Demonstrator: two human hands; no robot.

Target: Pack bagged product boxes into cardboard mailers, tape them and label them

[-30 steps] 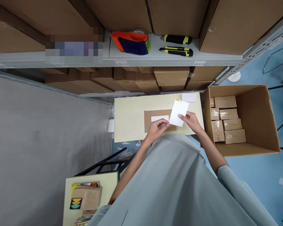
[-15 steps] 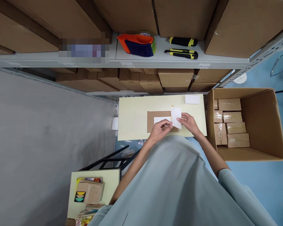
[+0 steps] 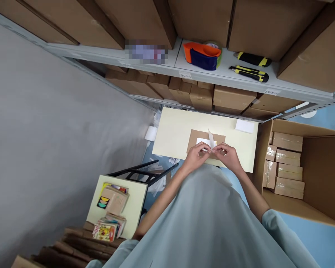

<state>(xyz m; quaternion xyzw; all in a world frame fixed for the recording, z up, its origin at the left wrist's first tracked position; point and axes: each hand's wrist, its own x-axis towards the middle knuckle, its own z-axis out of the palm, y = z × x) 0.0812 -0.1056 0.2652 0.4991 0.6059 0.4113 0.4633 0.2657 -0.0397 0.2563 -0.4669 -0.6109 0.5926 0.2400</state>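
Observation:
A thin white paper slip stands nearly edge-on over the table, pinched at its lower end. My left hand holds that end between thumb and fingertips. From the other side my right hand pinches the same spot, the two sets of fingertips almost meeting. Below them a flat brown cardboard piece lies on the pale yellow table. On the cardboard rests a white sheet, partly covered by my fingers. A stack of white slips sits at the table's back right.
To the right stands an open carton with several small taped boxes. The shelf above bears an orange and blue tape dispenser and box cutters. A side table at lower left carries books.
The slip has turned from facing me to nearly edge-on. My right hand has moved in beside my left, both now at its lower end. The camera view has tilted and shifted left.

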